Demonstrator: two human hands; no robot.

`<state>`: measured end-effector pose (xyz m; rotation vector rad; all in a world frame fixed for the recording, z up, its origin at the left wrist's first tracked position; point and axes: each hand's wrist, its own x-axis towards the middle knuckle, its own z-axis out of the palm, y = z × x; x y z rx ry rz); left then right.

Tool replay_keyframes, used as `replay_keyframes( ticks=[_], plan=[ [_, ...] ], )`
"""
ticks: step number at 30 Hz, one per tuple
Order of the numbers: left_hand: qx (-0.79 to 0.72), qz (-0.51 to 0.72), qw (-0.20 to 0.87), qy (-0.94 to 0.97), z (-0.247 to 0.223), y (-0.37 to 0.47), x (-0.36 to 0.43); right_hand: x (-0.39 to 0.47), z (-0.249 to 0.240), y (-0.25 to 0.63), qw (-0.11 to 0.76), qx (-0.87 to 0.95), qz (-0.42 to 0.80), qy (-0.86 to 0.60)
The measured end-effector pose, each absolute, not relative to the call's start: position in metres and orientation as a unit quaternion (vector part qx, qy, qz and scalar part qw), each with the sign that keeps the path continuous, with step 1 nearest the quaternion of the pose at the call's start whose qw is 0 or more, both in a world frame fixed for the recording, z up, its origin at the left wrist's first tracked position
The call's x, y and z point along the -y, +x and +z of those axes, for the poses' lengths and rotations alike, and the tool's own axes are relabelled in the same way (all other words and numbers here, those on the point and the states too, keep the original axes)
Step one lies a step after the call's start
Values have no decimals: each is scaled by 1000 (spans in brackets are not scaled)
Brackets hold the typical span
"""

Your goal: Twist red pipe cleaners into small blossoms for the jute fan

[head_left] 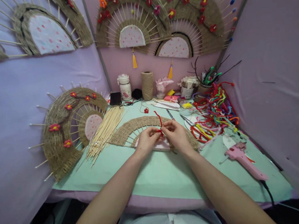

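Note:
A red fuzzy stem (158, 118) is pinched between my two hands, its free end sticking up and part of it bent between the fingertips. My left hand (148, 140) closes on it from the left, and my right hand (177, 135) closes on it from the right. Beneath both hands lies a twine-woven fan (129, 127) with thin sticks and a pale half-round centre, partly covered by the hands. A small red flower (146, 110) rests just behind the fan.
Thin wooden sticks (104, 131) and an upright woven fan (57, 151) stand left. Scissors (188, 118), a heap of coloured stems (215, 108) and a corded pink glue gun (247, 161) lie right. Behind are a white jar (125, 87) and a twine spool (148, 85).

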<state>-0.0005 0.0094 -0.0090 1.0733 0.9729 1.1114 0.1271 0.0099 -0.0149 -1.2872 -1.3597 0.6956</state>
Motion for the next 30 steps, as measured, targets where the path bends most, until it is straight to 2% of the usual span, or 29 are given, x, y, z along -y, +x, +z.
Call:
replay_keyframes(
  ticks=[10, 17, 25, 30],
  plan=[
    [-415, 484, 660, 396, -7, 3, -6, -8, -10, 122, 575, 572, 304, -500],
    [-418, 520, 605, 435, -7, 2, -6, -3, -7, 122, 553, 577, 288, -528],
    [-427, 532, 532, 502, -11, 2, -10, 2, -4, 122, 496, 641, 168, -561],
    [-444, 530, 507, 516, -11, 1, -9, 1, -5, 124, 465, 669, 145, -561]
  ],
)
